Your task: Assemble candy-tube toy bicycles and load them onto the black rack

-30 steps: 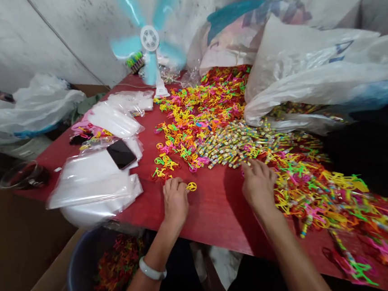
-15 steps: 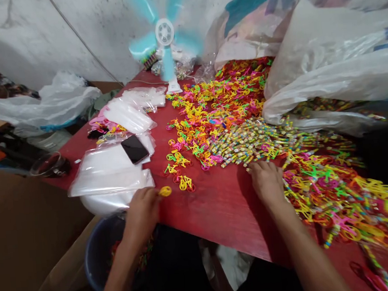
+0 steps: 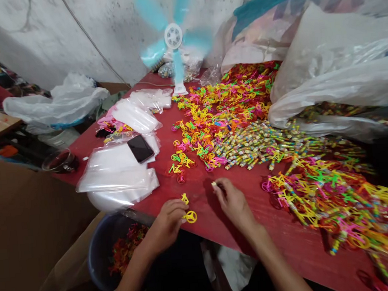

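Note:
My left hand (image 3: 171, 220) is closed round yellow plastic pieces (image 3: 190, 216), one with a spoked wheel, above the table's front edge. To its right, my right hand (image 3: 232, 201) pinches a small pale-tipped stick (image 3: 214, 184), mostly hidden by the fingers. Beyond my hands lie a few bicycle-shaped plastic toys (image 3: 180, 161) and a wide heap of patterned small sticks (image 3: 248, 145). A larger pile of colourful toys with sticks among them (image 3: 323, 184) spreads at the right.
A red table (image 3: 197, 181) bears clear plastic bags (image 3: 111, 168), a phone (image 3: 140, 149) and a spinning fan (image 3: 173, 36). A blue tub (image 3: 96, 249) stands below its left edge. Big white sacks (image 3: 308, 54) fill the back right. A glass cup (image 3: 60, 162) sits far left.
My right hand has left the stick heap, moving left and nearer with a small stick. My left hand has moved right with the yellow pieces. The view has shifted slightly.

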Demonstrator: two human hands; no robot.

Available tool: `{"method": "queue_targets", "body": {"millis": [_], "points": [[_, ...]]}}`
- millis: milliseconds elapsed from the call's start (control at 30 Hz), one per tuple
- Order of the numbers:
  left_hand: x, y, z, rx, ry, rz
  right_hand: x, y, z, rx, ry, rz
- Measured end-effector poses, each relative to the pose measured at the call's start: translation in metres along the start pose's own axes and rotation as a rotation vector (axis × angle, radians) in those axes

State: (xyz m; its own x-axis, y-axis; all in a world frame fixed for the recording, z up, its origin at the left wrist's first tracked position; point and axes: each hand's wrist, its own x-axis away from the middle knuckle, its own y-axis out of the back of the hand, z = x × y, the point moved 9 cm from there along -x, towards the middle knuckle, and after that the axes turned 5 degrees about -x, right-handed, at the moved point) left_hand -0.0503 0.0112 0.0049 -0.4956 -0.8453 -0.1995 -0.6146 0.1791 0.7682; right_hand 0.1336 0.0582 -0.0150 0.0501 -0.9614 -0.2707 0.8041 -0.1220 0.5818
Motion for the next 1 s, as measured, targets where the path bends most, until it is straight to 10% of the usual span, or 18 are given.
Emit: {"method": "queue_targets", "body": {"millis": [367,667,833,1000], "points": [[0.124,0.061,0.103,-0.456,0.742,0.377,-0.036,-0.067,0.040,0.124,0.134,0.165],[-0.036,0.058,0.049,-0.208,0.320,-0.322,-0.004,-0.070,0.035,0.344,0.263,0.207],[-0.083,0.021,0.070,-0.257,0.347,-0.073,0.009,-0.054,0.026,0.271,0.245,0.142],[-0.063,0.022,0.071,-0.304,0.371,-0.064,0.009,-0.040,0.022,0.144,0.150,0.023]]}}
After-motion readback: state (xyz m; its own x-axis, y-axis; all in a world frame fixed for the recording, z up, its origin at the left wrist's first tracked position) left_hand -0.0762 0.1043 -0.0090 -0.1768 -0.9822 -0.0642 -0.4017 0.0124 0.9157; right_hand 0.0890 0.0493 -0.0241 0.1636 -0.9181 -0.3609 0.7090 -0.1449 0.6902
